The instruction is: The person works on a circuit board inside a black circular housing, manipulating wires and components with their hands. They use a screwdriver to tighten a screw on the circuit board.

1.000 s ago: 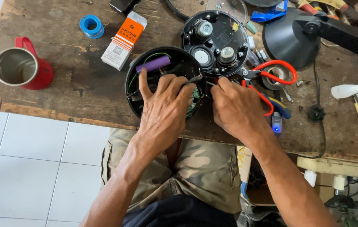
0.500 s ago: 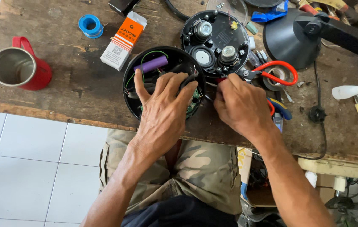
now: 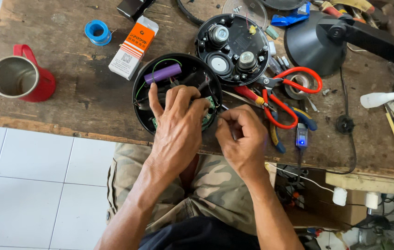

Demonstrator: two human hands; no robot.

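My left hand [image 3: 176, 129] lies flat over the open round black shell [image 3: 142, 78] at the bench's near edge, fingers spread across its insides. A purple cylindrical cell [image 3: 162, 73] and a green circuit board [image 3: 210, 109] show past my fingers. My right hand [image 3: 241, 139] is curled just right of the shell, fingertips pinched together near the board's edge; whatever it pinches is too small to make out. The black round speaker front [image 3: 232, 48] with three drivers lies face-up behind the shell.
Red-handled scissors [image 3: 289, 95] and a red-handled screwdriver [image 3: 248, 95] lie right of the shell. A red metal mug [image 3: 18, 78], blue tape roll [image 3: 97, 31] and orange-white box [image 3: 133, 46] sit left. A black lamp [image 3: 326, 39] and white glue bottle [image 3: 384, 98] are at right.
My right hand has drawn back toward me and curled into a pinch beside the shell. My left hand stays pressed over the shell, shifted slightly.
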